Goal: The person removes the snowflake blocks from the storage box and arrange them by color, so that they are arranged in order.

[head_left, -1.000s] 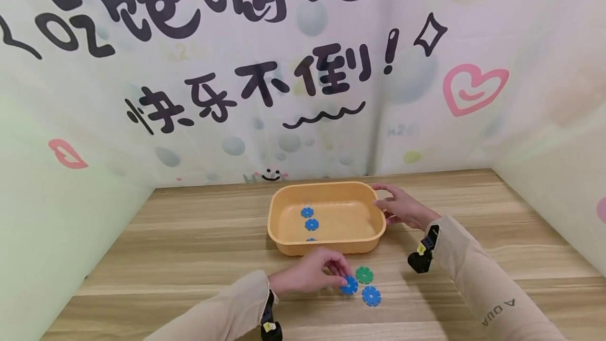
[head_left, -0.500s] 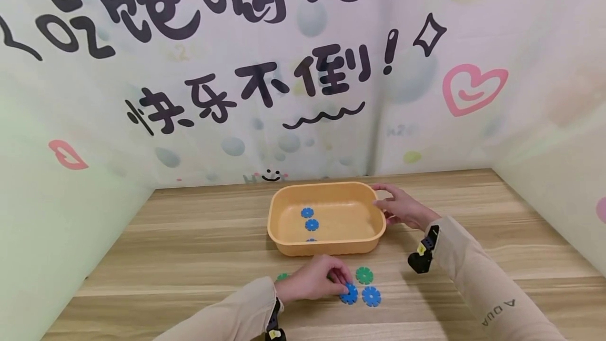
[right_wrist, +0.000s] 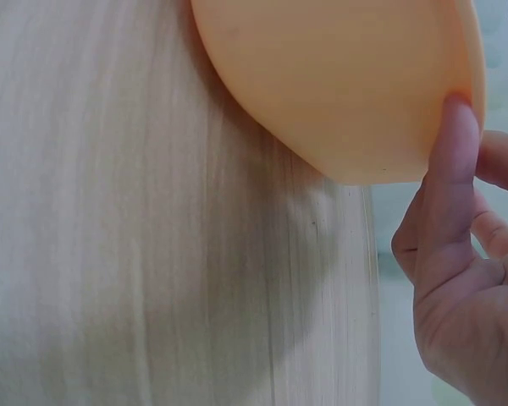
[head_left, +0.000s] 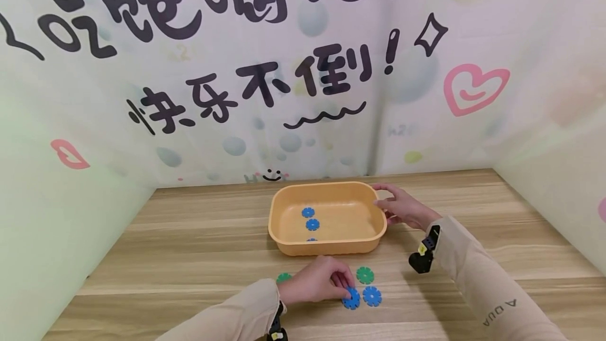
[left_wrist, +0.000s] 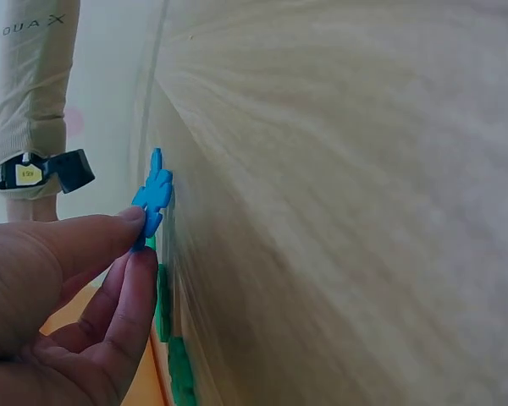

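Observation:
My left hand point(head_left: 324, 279) pinches the edge of a blue snowflake disc point(head_left: 352, 299) between thumb and fingers, close over the table in front of the basin. In the left wrist view the blue disc point(left_wrist: 156, 199) is seen edge-on at the fingertips. Just right of it lies another blue snowflake disc point(head_left: 372, 296), with a green snowflake disc point(head_left: 365, 275) behind that one. A second green disc point(head_left: 284, 277) shows partly behind my left wrist. My right hand point(head_left: 404, 208) grips the right rim of an orange plastic basin point(head_left: 327, 249), thumb inside the wall in the right wrist view.
Several blue discs point(head_left: 312, 224) lie inside the basin on its left side, one partly hidden by the front wall. The wood-grain table point(head_left: 199, 236) ends at a printed white curtain point(head_left: 213, 157) behind, with pale walls at both sides.
My left hand has shifted slightly right and toward the table's front with the blue disc, uncovering a green disc behind the wrist. My right hand and the basin stay in place.

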Action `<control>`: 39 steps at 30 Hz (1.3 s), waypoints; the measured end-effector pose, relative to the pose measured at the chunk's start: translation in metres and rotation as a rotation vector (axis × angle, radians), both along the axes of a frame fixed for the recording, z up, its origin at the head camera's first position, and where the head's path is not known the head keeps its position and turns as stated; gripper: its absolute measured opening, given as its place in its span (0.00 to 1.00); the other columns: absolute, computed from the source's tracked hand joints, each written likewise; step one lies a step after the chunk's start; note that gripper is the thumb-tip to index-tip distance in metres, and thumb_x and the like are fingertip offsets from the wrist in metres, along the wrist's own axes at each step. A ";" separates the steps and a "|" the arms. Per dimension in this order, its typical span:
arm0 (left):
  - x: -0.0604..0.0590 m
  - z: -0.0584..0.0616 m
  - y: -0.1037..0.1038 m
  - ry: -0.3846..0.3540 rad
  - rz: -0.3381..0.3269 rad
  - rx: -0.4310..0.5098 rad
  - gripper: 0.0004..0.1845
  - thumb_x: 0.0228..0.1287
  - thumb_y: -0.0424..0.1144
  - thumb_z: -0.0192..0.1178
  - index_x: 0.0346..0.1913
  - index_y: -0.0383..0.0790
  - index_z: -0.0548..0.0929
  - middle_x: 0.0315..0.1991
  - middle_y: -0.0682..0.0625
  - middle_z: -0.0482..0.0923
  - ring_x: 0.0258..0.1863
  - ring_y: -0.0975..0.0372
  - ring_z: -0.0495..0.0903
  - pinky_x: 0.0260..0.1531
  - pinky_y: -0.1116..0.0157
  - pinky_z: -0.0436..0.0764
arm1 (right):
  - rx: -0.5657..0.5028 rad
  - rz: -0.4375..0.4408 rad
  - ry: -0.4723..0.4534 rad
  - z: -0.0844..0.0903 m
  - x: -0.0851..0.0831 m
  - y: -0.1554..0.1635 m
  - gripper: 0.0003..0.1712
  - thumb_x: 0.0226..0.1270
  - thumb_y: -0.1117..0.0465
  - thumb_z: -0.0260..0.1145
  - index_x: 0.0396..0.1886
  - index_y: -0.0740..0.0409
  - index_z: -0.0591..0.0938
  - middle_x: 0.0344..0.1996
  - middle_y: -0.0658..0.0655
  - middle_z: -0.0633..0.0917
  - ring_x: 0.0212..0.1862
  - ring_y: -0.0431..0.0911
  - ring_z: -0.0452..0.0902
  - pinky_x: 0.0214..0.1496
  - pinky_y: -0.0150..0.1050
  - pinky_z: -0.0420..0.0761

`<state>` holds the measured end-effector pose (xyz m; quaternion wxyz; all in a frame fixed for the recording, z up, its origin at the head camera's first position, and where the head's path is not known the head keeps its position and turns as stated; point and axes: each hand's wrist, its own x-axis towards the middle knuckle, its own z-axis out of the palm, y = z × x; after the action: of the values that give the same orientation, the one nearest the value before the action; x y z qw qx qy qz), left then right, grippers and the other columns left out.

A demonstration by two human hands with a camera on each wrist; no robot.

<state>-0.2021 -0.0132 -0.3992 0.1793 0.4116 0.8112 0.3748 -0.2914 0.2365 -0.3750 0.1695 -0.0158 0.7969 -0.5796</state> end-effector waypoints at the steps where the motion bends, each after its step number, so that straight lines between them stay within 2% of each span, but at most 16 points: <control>1: 0.000 0.000 0.000 0.000 -0.001 -0.003 0.04 0.49 0.32 0.65 0.29 0.39 0.81 0.23 0.61 0.75 0.22 0.76 0.72 0.25 0.78 0.74 | -0.001 0.000 -0.001 0.000 0.000 0.000 0.28 0.66 0.63 0.53 0.64 0.56 0.56 0.30 0.60 0.77 0.23 0.42 0.71 0.23 0.32 0.74; 8: 0.001 -0.001 0.002 0.023 0.005 -0.027 0.04 0.48 0.33 0.66 0.28 0.40 0.81 0.23 0.62 0.75 0.22 0.77 0.72 0.25 0.79 0.73 | 0.000 -0.007 -0.005 0.000 0.000 0.000 0.29 0.66 0.63 0.53 0.64 0.56 0.56 0.31 0.60 0.77 0.22 0.42 0.71 0.23 0.32 0.74; 16: 0.001 -0.003 0.002 -0.013 0.038 -0.022 0.05 0.47 0.33 0.67 0.28 0.40 0.81 0.21 0.62 0.75 0.21 0.76 0.73 0.24 0.78 0.74 | 0.002 -0.011 -0.010 0.001 0.001 -0.001 0.29 0.66 0.63 0.53 0.64 0.56 0.56 0.29 0.59 0.76 0.22 0.42 0.71 0.23 0.32 0.74; 31: 0.001 0.000 0.002 -0.023 0.056 -0.020 0.05 0.46 0.33 0.68 0.26 0.39 0.81 0.20 0.61 0.75 0.20 0.76 0.73 0.23 0.78 0.74 | 0.010 0.005 -0.009 0.000 0.000 0.001 0.30 0.66 0.62 0.53 0.65 0.57 0.54 0.31 0.60 0.75 0.22 0.42 0.71 0.23 0.32 0.74; 35: -0.001 0.005 0.001 -0.042 0.055 -0.001 0.04 0.49 0.34 0.66 0.27 0.40 0.81 0.21 0.61 0.75 0.21 0.75 0.73 0.24 0.77 0.74 | 0.008 0.003 -0.015 -0.001 -0.001 0.001 0.29 0.66 0.62 0.53 0.64 0.56 0.55 0.31 0.60 0.76 0.23 0.43 0.71 0.23 0.32 0.74; 39: -0.003 0.019 0.000 -0.035 0.039 0.036 0.02 0.52 0.36 0.63 0.28 0.41 0.82 0.22 0.61 0.76 0.22 0.74 0.73 0.25 0.76 0.75 | 0.010 -0.001 -0.019 -0.001 -0.002 0.001 0.29 0.66 0.62 0.53 0.64 0.55 0.55 0.31 0.60 0.76 0.23 0.42 0.71 0.23 0.32 0.74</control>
<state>-0.2053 -0.0135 -0.3806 0.1785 0.3922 0.8090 0.3998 -0.2933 0.2372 -0.3765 0.1771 -0.0091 0.7981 -0.5759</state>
